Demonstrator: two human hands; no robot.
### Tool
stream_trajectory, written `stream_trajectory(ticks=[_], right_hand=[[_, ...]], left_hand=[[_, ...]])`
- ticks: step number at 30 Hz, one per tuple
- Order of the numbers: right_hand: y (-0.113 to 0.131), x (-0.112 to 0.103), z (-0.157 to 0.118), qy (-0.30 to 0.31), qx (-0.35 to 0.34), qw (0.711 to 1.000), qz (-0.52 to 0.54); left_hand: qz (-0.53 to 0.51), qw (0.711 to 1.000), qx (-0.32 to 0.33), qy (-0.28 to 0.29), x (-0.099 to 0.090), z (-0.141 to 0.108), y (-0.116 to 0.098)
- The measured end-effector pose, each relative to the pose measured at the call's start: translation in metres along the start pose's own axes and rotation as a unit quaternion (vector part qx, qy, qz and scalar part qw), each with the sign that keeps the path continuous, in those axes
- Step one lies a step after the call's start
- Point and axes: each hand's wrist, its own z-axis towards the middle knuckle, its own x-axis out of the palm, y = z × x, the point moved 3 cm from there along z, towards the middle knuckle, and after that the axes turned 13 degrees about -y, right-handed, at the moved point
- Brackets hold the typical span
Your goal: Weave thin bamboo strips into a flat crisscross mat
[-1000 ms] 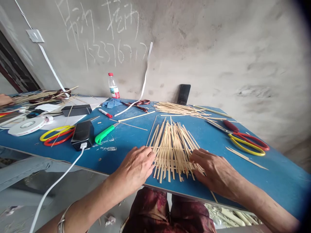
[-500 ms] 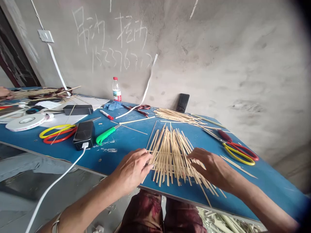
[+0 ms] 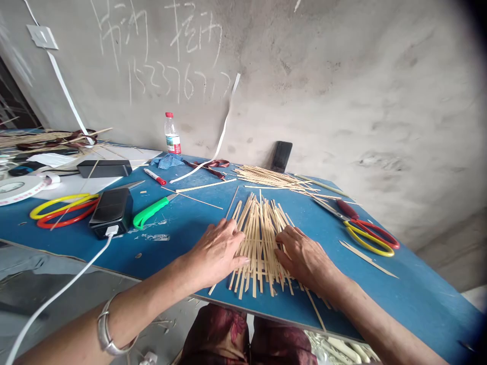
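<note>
Where the two hands meet the work, a fan of pale, flat strips lies near the front edge of the blue surface, narrower at the far end and spread toward the person, with a few crosswise strips running through it. The left hand rests on its left side, fingers bent and the thumb reaching over the strips; the right hand lies on the right side, fingers curled inward over the strips. Neither is clenched into a fist, but whether either pinches a strip cannot be told.

Just beyond the fan is a loose pile of similar strips, with a dark phone leaning on the grey wall behind it. To the right lie scissors with one red and one yellow handle loop, a dark red handle beside them, and a pointed pale piece nearer the person.

To the left are a green-handled knife, a black device with a white cable plugged in, and a red-capped marker. Farther back, a bottle with a red cap stands behind a crumpled blue cloth. A silver bracelet circles the left wrist.
</note>
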Motion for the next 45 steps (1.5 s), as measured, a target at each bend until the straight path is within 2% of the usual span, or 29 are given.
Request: stream_trajectory(ticks=[7,13,17,23,30,38,40,43,45], right_hand=[[-0.002,0.005,-0.003,-0.027,0.005,0.999,0.016],[-0.001,0.005,-0.002,-0.007,0.020,1.000,0.015],[-0.001,0.004,-0.002,-0.010,0.010,1.000,0.019],[-0.002,0.008,-0.002,-0.034,-0.029,0.999,0.004],[0.001,0.006,-0.004,-0.049,-0.047,0.998,-0.012],[0.005,0.002,-0.002,-0.025,-0.047,0.999,-0.011],[0.004,0.000,-0.003,-0.024,-0.037,0.999,0.006],[-0.001,-0.005,-0.006,-0.044,-0.010,0.997,0.069],[-0.003,-0.008,-0.007,-0.069,0.001,0.992,0.105]], left_hand=[[-0.007,0.999,-0.035,0.003,0.007,-0.002,0.003],[-0.016,0.999,-0.037,0.006,0.009,-0.001,0.003],[-0.028,0.999,-0.043,0.011,0.009,-0.002,0.004],[-0.030,0.999,-0.029,-0.026,0.010,-0.003,0.002],[0.003,1.000,-0.027,-0.015,0.011,-0.002,0.001],[-0.002,0.999,-0.035,-0.025,0.015,-0.001,-0.001],[-0.035,0.998,-0.046,-0.028,0.012,-0.002,0.004],[-0.120,0.991,-0.041,-0.038,-0.003,-0.014,0.019],[-0.154,0.988,-0.027,-0.010,-0.015,-0.028,0.028]])
